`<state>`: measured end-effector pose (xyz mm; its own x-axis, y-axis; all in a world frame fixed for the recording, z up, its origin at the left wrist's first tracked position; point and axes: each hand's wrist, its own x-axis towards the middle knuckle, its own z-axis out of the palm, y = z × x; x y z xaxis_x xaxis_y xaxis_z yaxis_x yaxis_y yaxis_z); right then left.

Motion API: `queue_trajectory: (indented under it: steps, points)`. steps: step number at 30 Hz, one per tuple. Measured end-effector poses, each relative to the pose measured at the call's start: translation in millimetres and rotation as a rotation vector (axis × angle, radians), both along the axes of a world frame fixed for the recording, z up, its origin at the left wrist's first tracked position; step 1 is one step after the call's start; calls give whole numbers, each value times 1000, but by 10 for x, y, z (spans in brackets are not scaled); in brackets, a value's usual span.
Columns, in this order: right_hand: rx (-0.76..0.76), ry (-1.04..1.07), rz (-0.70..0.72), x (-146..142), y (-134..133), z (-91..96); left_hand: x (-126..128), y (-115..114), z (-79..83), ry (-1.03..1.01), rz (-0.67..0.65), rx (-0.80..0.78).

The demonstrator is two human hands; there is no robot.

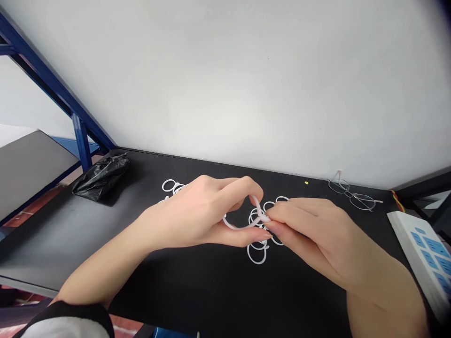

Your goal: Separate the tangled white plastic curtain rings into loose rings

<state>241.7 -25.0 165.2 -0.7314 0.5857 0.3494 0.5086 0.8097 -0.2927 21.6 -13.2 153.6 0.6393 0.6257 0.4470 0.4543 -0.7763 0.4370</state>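
Between my hands is a white ring (241,228), thin and plastic-looking, with a joint on its right side. My left hand (207,211) curves round it, index finger on the upper part and thumb along the lower part. At that joint, the thumb and index finger of my right hand (317,230) pinch the ring's end. Whether the end is closed is too small to tell. Several similar white rings (257,263) lie in a loose cluster on the black table below and behind my fingers. Partly hidden by my left hand, more white rings (168,180) lie farther left.
The black table (218,291) meets a white wall (225,94) at the back. A crumpled black plastic bag (102,178) lies at the left, near a blue metal frame (81,143). Eyeglasses (348,194) rest at the back right, above a white power strip (412,249) with blue sockets.
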Motion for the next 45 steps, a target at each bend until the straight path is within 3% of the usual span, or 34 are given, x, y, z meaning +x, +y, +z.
queue_trajectory:
  steps: [24,35,45]
  points:
    - [-43,27,11,21,16,-67,-7,-11,-5,26,11,33]
    - [-197,94,53,34,25,-64,-9,-21,10,44,18,64]
    - [-218,163,21,31,15,-69,5,-6,13,34,-35,69]
